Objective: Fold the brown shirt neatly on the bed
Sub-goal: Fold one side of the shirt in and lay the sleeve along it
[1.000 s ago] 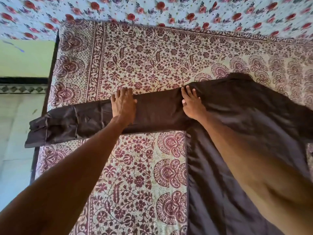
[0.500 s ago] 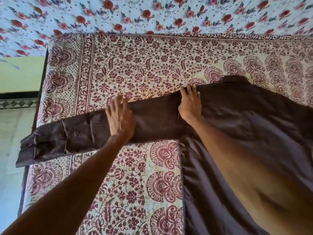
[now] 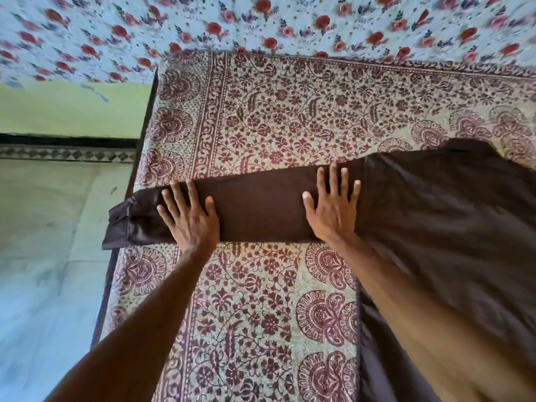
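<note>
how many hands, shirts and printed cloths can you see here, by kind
hands: 2, left hand and right hand, both flat on the sleeve
brown shirt: 1
printed cloths: 2, maroon bedspread and rose-print cloth
total: 5

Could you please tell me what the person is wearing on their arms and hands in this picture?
Nothing that shows. The left hand and the right hand are bare: no gloves, rings or bracelets. The left forearm and right forearm are bare too, with no sleeve or watch in view; the right one is blurred.
</note>
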